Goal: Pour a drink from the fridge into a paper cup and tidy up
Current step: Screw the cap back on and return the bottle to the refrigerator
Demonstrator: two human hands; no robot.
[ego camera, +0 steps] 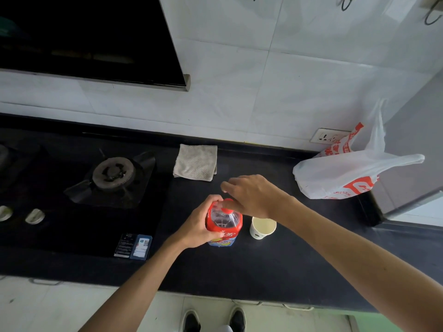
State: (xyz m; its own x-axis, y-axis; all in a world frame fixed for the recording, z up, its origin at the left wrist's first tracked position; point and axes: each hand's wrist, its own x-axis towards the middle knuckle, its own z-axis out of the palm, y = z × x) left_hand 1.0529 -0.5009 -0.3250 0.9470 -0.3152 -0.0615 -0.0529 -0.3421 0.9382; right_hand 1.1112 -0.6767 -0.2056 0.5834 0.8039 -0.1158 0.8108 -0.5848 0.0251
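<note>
I see the bottle [224,224] upright mid-counter [263,271], the left hand [199,226] wrapped round its shoulder. The right hand [249,195] sits over the red cap [226,210], thumb at it; the palm hides the grip, so I cannot tell whether it pinches. The cup [262,227] stands just right of the bottle, its far rim under the wrist. Bare counter runs to the front edge. Cloth [195,161] behind, bag [340,173] far right, stove [112,173] left. The label is blurred.
</note>
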